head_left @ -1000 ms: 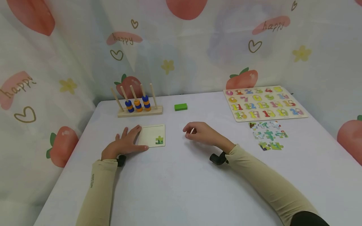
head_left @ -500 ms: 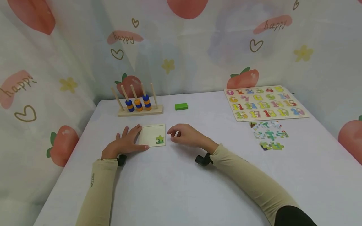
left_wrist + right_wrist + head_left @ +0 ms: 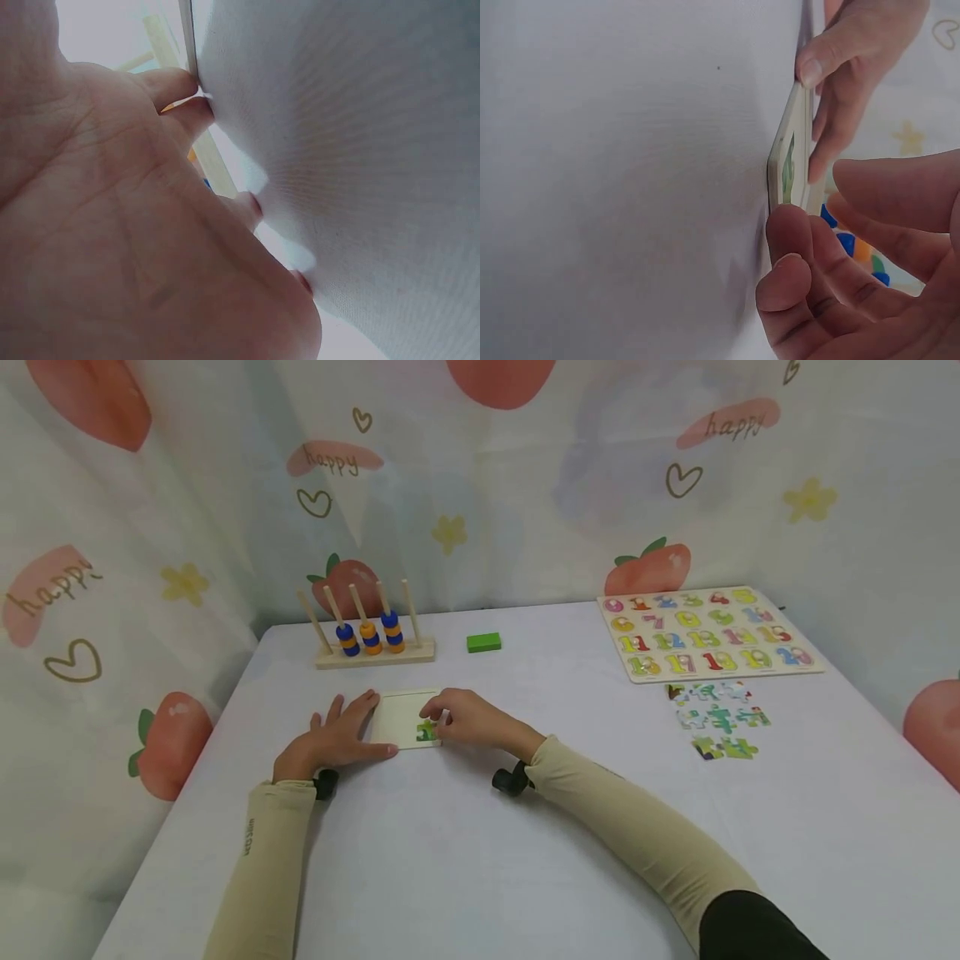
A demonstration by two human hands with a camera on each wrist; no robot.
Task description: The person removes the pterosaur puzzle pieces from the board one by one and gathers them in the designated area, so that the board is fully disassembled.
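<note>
A small square puzzle tray point(image 3: 397, 718) lies on the table, with one green puzzle piece point(image 3: 424, 734) in its near right corner. My left hand point(image 3: 330, 743) rests at the tray's left side, fingers spread, thumb along the near edge and index finger by the far left corner. Over the tray's right edge is my right hand point(image 3: 480, 722), beside the piece. In the right wrist view, the loosely bent fingers of the right hand point(image 3: 862, 277) stand apart from the thumb, and nothing shows between them. The left wrist view mostly shows the left palm point(image 3: 127, 202).
Behind the tray stands a wooden peg abacus point(image 3: 375, 654) with blue and orange rings, and a green block point(image 3: 483, 642) to its right. A number puzzle board point(image 3: 708, 635) lies at the back right. Several loose puzzle pieces point(image 3: 721, 720) are laid in rows before it.
My right hand has moved left across the table, from well right of the tray to over its right edge. The left hand and the tray have stayed in place.
</note>
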